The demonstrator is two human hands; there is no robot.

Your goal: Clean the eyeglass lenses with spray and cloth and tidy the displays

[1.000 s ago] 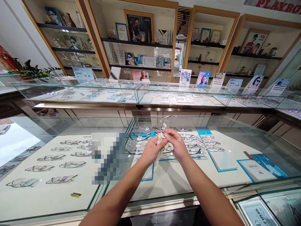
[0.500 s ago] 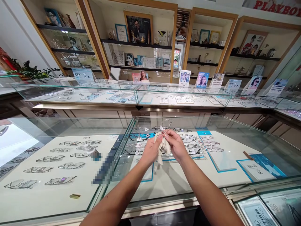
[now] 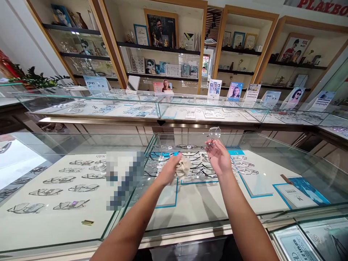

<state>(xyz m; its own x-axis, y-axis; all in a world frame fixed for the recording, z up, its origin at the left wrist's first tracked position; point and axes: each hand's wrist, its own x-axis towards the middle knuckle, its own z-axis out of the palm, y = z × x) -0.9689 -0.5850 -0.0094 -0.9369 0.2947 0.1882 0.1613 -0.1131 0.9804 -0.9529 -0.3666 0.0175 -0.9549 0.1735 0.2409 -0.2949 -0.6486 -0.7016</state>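
A crumpled beige cloth (image 3: 182, 167) is gripped in my left hand (image 3: 169, 170), above the glass display case. To the right and a little higher, my right hand (image 3: 219, 158) pinches a pair of thin-rimmed glasses (image 3: 214, 132) with its fingertips, the round lens raised above them. The cloth and the glasses are apart. Beneath both hands, rows of dark-framed glasses (image 3: 199, 169) lie inside the case.
The near glass case (image 3: 195, 214) spans the front, with more glasses (image 3: 58, 179) at its left. A small gold clip (image 3: 87, 222) and a white bottle (image 3: 102, 169) are at the left. Behind runs another glass counter (image 3: 190, 113) with upright cards.
My hands have moved apart. The glasses have come away from the cloth and risen to the right in my right hand, while the cloth stays in my left hand, slightly further left.
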